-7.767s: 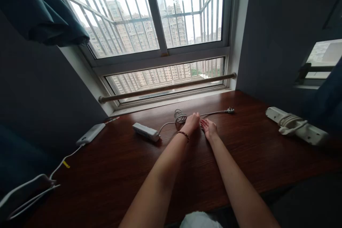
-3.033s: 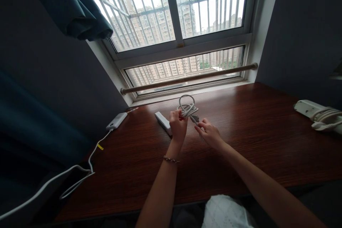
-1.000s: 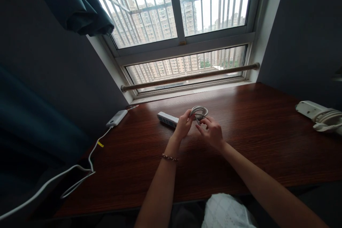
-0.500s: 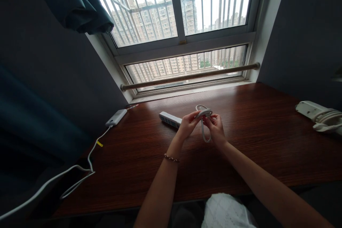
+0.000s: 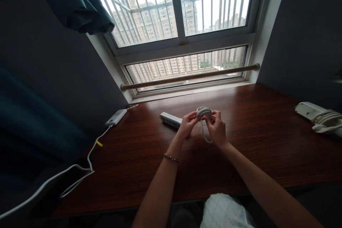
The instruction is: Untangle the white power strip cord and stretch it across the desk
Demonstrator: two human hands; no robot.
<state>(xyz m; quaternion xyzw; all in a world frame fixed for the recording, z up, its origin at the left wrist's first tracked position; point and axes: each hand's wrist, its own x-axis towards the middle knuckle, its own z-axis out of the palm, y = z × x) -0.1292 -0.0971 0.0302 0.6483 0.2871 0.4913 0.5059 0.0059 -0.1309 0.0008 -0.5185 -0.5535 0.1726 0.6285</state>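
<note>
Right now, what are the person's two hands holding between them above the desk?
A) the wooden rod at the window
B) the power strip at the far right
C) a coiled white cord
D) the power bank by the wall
C: the left hand and the right hand both grip the coiled white cord, a loop hanging below.

Dim, backlit by window (image 5: pixel 184 14); warped edges.
</note>
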